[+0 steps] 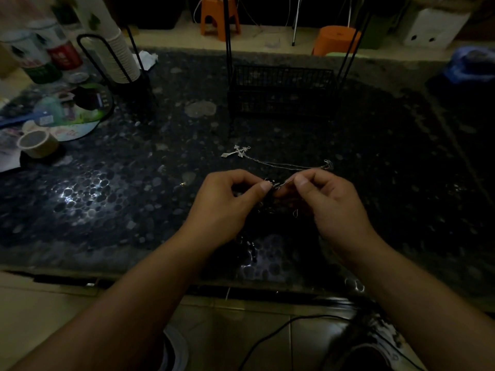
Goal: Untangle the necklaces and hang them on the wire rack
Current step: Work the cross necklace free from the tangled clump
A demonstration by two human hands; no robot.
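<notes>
A tangle of thin necklace chains (pixel 276 184) sits between my two hands just above the dark pebbled table (pixel 134 183). My left hand (pixel 227 202) pinches the tangle from the left with thumb and fingers. From the right, my right hand (pixel 329 202) pinches the same knot. A silver chain (pixel 289 165) runs from the knot across the table to a silver cross pendant (pixel 237 151) lying flat. The black wire rack (pixel 281 92) stands behind, with a basket at its base and upright rods going out of view at the top.
At the left stand a stack of paper cups in a wire holder (pixel 120 54), tins (pixel 40 54), a round fan (pixel 77 113) and a tape roll (pixel 37 143). Orange stools (pixel 219 17) stand on the floor behind. A blue object (pixel 471 62) lies far right.
</notes>
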